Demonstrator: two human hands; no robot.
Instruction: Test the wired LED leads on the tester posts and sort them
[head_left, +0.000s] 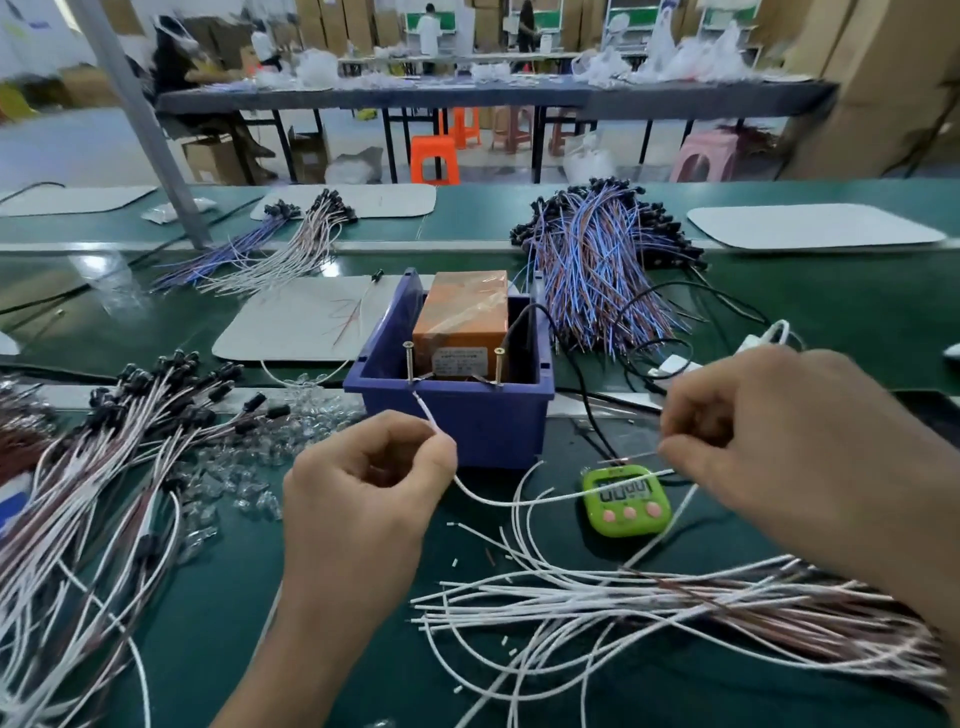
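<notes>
Two hands hover at six o'clock of the blue bin: the left hand, fingers curled, pinches a white lead whose tip reaches the left screw post, and the right hand pinches its other end. The orange tester box sits in the bin, with a green timer under the sagging wire at five o'clock. Loose white and brown leads crowd four o'clock, black-capped leads nine o'clock, leaving bare green mat between.
</notes>
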